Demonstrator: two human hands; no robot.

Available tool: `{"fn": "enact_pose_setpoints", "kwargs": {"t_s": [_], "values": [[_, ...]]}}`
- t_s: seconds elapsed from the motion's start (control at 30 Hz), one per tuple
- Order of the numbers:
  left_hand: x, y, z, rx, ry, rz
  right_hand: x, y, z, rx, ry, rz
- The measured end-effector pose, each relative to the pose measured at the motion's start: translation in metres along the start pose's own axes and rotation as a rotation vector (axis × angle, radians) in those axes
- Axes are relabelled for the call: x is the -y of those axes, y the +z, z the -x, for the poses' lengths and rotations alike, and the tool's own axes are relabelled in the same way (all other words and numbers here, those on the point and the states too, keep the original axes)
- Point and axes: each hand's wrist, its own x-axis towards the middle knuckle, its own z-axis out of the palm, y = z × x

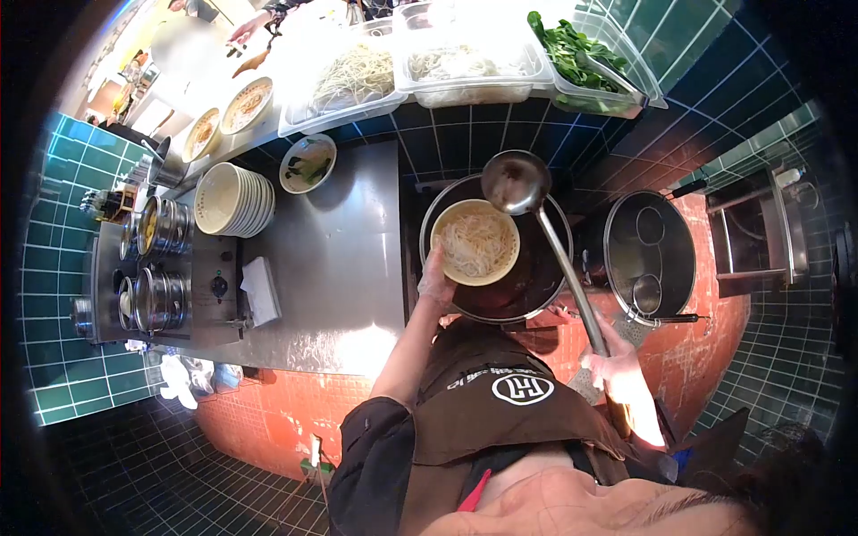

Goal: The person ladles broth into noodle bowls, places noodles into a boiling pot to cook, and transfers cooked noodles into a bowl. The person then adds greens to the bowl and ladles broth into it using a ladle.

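Note:
My left hand [435, 284] grips the near left side of a cream bowl [442, 270] with pale noodles [475, 244] in it. The bowl is over a large round pot [565, 268] with dark contents. In my right hand [612, 357] is the long handle of a metal ladle [517, 182]. The ladle's head is just beyond the bowl's far right rim, above the pot. Whether liquid fills the ladle I cannot tell.
Left on the steel counter [340, 241] are stacked bowls [237, 198], a bowl with greens [307, 164] and metal canisters [161, 299]. Noodle tubs [353, 76] and a greens tub [585, 58] line the shelf. A second pot [677, 241] with strainers stands right. Another person's hand [246, 31] shows beyond the shelf.

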Motion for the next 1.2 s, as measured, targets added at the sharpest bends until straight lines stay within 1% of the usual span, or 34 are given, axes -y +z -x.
{"fn": "enact_pose_setpoints", "kwargs": {"t_s": [0.03, 0.1, 0.13, 0.2, 0.23, 0.33, 0.37, 0.47, 0.5, 0.53, 0.57, 0.6, 0.63, 0.67, 0.7, 0.73, 0.8, 0.83, 0.87, 0.93, 0.97, 1.0, 1.07, 1.1, 1.13, 1.17, 1.2], "values": [[-0.003, -0.002, 0.001, -0.027, 0.008, -0.008, 0.001, 0.000, -0.002, -0.020, -0.007, 0.025], [-0.009, -0.015, 0.001, 0.012, 0.035, 0.018, 0.002, 0.000, -0.010, -0.055, -0.023, 0.074], [-0.013, -0.021, 0.001, 0.030, 0.054, 0.029, -0.001, -0.001, -0.014, -0.044, -0.012, 0.040], [-0.023, -0.029, 0.004, -0.013, 0.053, 0.044, -0.010, -0.008, -0.029, -0.009, 0.009, -0.025], [-0.031, -0.033, 0.006, -0.040, 0.063, 0.051, -0.013, -0.011, -0.043, 0.054, 0.043, 0.012], [-0.059, -0.042, 0.014, -0.042, 0.171, 0.001, -0.033, -0.009, -0.078, 0.076, 0.192, -0.002], [-0.074, -0.035, 0.024, -0.055, 0.160, -0.010, -0.038, 0.000, -0.087, 0.102, 0.161, -0.068], [-0.100, -0.051, 0.021, -0.086, 0.256, -0.054, -0.078, -0.003, -0.139, 0.154, 0.237, -0.101], [-0.107, -0.072, 0.013, -0.098, 0.266, -0.049, -0.097, -0.003, -0.154, 0.165, 0.255, -0.242], [-0.114, -0.093, 0.003, -0.097, 0.258, -0.046, -0.109, 0.000, -0.166, 0.232, 0.232, -0.333], [-0.123, -0.103, 0.001, -0.060, 0.306, -0.047, -0.115, 0.010, -0.173, 0.178, 0.150, -0.247], [-0.134, -0.110, -0.004, 0.006, 0.337, -0.063, -0.101, 0.025, -0.168, 0.081, 0.199, -0.268], [-0.141, -0.113, -0.005, 0.051, 0.369, -0.152, -0.105, 0.028, -0.170, 0.080, 0.185, -0.270], [-0.150, -0.105, -0.002, 0.020, 0.395, -0.198, -0.116, 0.031, -0.177, 0.083, 0.202, -0.485], [-0.160, -0.109, -0.004, -0.076, 0.347, -0.142, -0.117, 0.028, -0.181, 0.112, 0.266, -0.478], [-0.165, -0.105, -0.006, -0.255, 0.347, -0.182, -0.119, 0.024, -0.186, 0.160, 0.328, -0.468], [-0.174, -0.117, -0.018, -0.303, 0.360, -0.106, -0.143, 0.027, -0.212, 0.047, 0.333, -0.594], [-0.177, -0.120, -0.024, -0.344, 0.367, -0.124, -0.148, 0.025, -0.210, 0.053, 0.223, -0.578], [-0.182, -0.123, -0.028, -0.386, 0.381, -0.138, -0.146, 0.026, -0.204, 0.079, 0.159, -0.515], [-0.185, -0.125, -0.035, -0.349, 0.375, -0.093, -0.144, 0.021, -0.193, 0.132, 0.041, -0.383], [-0.185, -0.126, -0.039, -0.333, 0.371, -0.070, -0.154, 0.010, -0.190, 0.114, -0.158, -0.123], [-0.186, -0.128, -0.041, -0.339, 0.364, -0.078, -0.164, -0.001, -0.187, 0.044, -0.348, 0.137], [-0.188, -0.131, -0.046, -0.354, 0.348, -0.104, -0.138, -0.010, -0.142, -0.071, -0.022, -0.273], [-0.188, -0.129, -0.047, -0.334, 0.372, -0.139, -0.129, -0.022, -0.126, -0.294, -0.089, -0.208], [-0.185, -0.128, -0.045, -0.317, 0.399, -0.172, -0.205, -0.063, -0.142, -0.409, -0.201, -0.086], [-0.182, -0.126, -0.045, -0.302, 0.429, -0.202, -0.188, -0.076, -0.119, -0.540, -0.510, -0.681], [-0.180, -0.123, -0.047, -0.304, 0.467, -0.226, -0.193, -0.105, -0.108, -0.820, -0.642, -0.575]]}}
